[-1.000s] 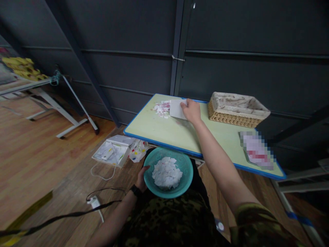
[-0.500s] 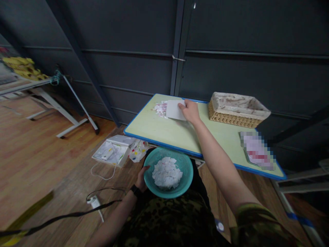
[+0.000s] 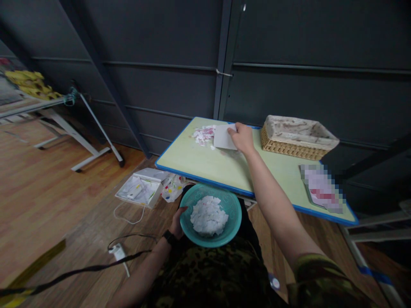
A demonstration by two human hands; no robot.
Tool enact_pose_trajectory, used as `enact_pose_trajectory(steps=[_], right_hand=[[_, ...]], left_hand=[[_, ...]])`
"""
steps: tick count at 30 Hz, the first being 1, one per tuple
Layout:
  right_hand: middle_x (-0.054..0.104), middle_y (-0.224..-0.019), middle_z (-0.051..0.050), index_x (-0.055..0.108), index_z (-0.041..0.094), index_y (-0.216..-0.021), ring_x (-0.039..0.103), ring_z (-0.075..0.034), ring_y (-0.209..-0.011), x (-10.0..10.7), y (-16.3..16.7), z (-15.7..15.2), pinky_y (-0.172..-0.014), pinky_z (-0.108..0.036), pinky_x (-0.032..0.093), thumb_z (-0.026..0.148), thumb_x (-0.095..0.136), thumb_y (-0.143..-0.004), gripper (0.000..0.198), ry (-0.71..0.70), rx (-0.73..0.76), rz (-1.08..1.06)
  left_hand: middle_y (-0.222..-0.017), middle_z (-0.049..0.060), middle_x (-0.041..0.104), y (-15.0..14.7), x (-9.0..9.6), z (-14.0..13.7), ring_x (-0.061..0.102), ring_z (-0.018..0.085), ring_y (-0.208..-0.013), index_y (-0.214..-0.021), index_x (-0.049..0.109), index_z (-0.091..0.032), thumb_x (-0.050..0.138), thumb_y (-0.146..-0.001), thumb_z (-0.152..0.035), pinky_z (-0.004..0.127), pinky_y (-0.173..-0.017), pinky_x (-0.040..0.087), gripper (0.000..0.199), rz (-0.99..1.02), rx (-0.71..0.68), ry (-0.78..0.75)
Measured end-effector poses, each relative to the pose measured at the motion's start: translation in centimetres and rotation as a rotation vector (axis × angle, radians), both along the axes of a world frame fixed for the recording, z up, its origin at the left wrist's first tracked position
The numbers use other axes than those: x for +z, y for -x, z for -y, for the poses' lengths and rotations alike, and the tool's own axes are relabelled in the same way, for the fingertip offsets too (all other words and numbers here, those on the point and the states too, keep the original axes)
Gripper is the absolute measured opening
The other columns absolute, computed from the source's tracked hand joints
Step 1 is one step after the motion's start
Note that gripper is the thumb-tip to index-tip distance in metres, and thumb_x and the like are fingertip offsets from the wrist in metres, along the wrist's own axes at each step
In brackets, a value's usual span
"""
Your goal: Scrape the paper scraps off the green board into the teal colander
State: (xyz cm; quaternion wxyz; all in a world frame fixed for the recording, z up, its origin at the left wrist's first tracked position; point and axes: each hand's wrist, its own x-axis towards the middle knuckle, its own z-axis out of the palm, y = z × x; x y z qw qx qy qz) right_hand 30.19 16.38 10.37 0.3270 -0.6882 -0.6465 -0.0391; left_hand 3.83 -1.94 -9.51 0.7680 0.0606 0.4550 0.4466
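In my lap rests a teal plastic basket [image 3: 236, 218] with a heap of white paper scraps [image 3: 209, 216] inside. My left hand [image 3: 177, 222] grips its left rim, the thumb over the edge and the other fingers hidden beneath. Out over the table, my right hand [image 3: 242, 137] pinches a flat white card [image 3: 224, 137] between thumb and fingers. The card is tilted above the tabletop, its left edge beside a pile of white and pinkish paper scraps [image 3: 204, 134]. One small scrap lies apart from the pile, near the card's lower left corner.
The pale green table [image 3: 199, 160] has a blue edge. A cloth-lined wicker basket [image 3: 293, 147] stands at its back right, and a blurred flat item [image 3: 323, 188] lies at its right end. On the floor at left are an open white box [image 3: 139, 190], a plastic bag [image 3: 173, 188] and cables.
My right hand and the card have moved slightly right, uncovering more of the scrap pile. A loose scrap now shows beside the pile. My left hand and the teal basket stay put.
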Motion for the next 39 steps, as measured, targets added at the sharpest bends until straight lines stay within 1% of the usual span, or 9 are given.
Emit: enact_pose_trajectory(steps=[7, 12, 17, 20, 22, 26, 30, 36, 39], right_hand=[[0.072, -0.096, -0.018, 0.064, 0.018, -0.082, 0.063, -0.031, -0.090, 0.6, -0.2, 0.3, -0.075, -0.036, 0.041, 0.032, 0.048, -0.088, 0.021, 0.020, 0.002, 0.007], [0.071, -0.091, -0.015, 0.062, 0.019, -0.080, 0.061, -0.029, -0.084, 0.5, -0.1, 0.1, -0.074, -0.035, 0.040, 0.033, 0.048, -0.088, 0.021, 0.011, 0.018, 0.000], [0.066, -0.075, -0.009, 0.056, 0.020, -0.068, 0.053, -0.023, -0.072, 0.2, -0.1, 0.0, -0.067, -0.032, 0.035, 0.032, 0.053, -0.084, 0.020, -0.018, 0.096, -0.049], [0.059, -0.067, -0.004, 0.051, 0.021, -0.062, 0.048, -0.019, -0.066, 0.2, -0.1, -0.2, -0.064, -0.030, 0.032, 0.031, 0.056, -0.081, 0.022, -0.005, 0.184, -0.099], [0.057, -0.065, -0.002, 0.050, 0.021, -0.062, 0.047, -0.018, -0.064, 0.1, -0.1, -0.4, -0.063, -0.030, 0.031, 0.031, 0.057, -0.081, 0.023, -0.013, 0.220, -0.140], [0.058, -0.066, -0.002, 0.056, 0.020, -0.068, 0.047, -0.017, -0.064, -0.6, 0.7, -0.5, -0.064, -0.029, 0.031, 0.040, 0.055, -0.087, 0.028, -0.095, 0.229, -0.176], [0.064, -0.071, -0.006, 0.061, 0.018, -0.075, 0.052, -0.019, -0.067, -1.6, 2.3, -0.2, -0.065, -0.029, 0.030, 0.045, 0.050, -0.093, 0.034, -0.127, 0.219, -0.068], [0.073, -0.090, -0.013, 0.067, 0.017, -0.102, 0.061, -0.024, -0.077, -2.1, 4.7, 0.5, -0.065, -0.029, 0.027, 0.043, 0.040, -0.100, 0.038, -0.062, 0.211, 0.201], [0.074, -0.094, -0.013, 0.067, 0.018, -0.107, 0.063, -0.025, -0.081, -2.1, 5.4, 0.5, -0.064, -0.030, 0.028, 0.043, 0.037, -0.101, 0.039, -0.005, 0.234, 0.283]], left_hand=[[-0.092, 0.015, 0.080, 0.1, 0.2, 0.1, 0.074, 0.035, -0.093, -0.114, 0.068, -0.006, 0.059, -0.081, -0.019, 0.047, -0.089, 0.056, 0.037, -0.001, -0.007, -0.010], [-0.092, 0.014, 0.080, 0.1, 0.6, -0.3, 0.074, 0.035, -0.092, -0.112, 0.069, -0.009, 0.064, -0.076, -0.020, 0.048, -0.087, 0.056, 0.038, 0.007, 0.009, -0.040], [-0.083, 0.009, 0.080, 0.3, 3.1, -1.4, 0.075, 0.030, -0.081, -0.102, 0.071, -0.012, 0.067, -0.070, -0.021, 0.041, -0.077, 0.058, 0.033, -0.048, 0.082, -0.112], [-0.071, 0.006, 0.077, 0.8, 4.9, -2.1, 0.072, 0.024, -0.066, -0.092, 0.071, -0.012, 0.069, -0.068, -0.020, 0.034, -0.064, 0.056, 0.025, -0.094, 0.079, -0.171], [-0.070, 0.006, 0.077, 1.2, 5.8, -2.5, 0.070, 0.022, -0.061, -0.088, 0.072, -0.012, 0.068, -0.068, -0.021, 0.032, -0.061, 0.056, 0.022, -0.104, 0.044, -0.201], [-0.066, 0.006, 0.076, 1.8, 6.7, -2.9, 0.067, 0.020, -0.056, -0.078, 0.071, -0.012, 0.068, -0.068, -0.023, 0.032, -0.060, 0.055, 0.016, -0.133, 0.026, -0.187], [-0.062, 0.006, 0.074, 2.1, 7.3, -2.9, 0.065, 0.019, -0.053, -0.069, 0.069, -0.013, 0.071, -0.067, -0.025, 0.031, -0.057, 0.053, 0.012, -0.145, 0.038, -0.184], [-0.057, 0.007, 0.072, 2.2, 7.9, -2.6, 0.064, 0.020, -0.052, -0.068, 0.071, -0.014, 0.067, -0.070, -0.022, 0.030, -0.054, 0.051, 0.010, -0.138, 0.017, -0.175], [-0.058, 0.007, 0.073, 2.2, 8.1, -2.6, 0.064, 0.020, -0.050, -0.072, 0.072, -0.012, 0.067, -0.070, -0.022, 0.032, -0.055, 0.052, 0.011, -0.127, 0.016, -0.170]])
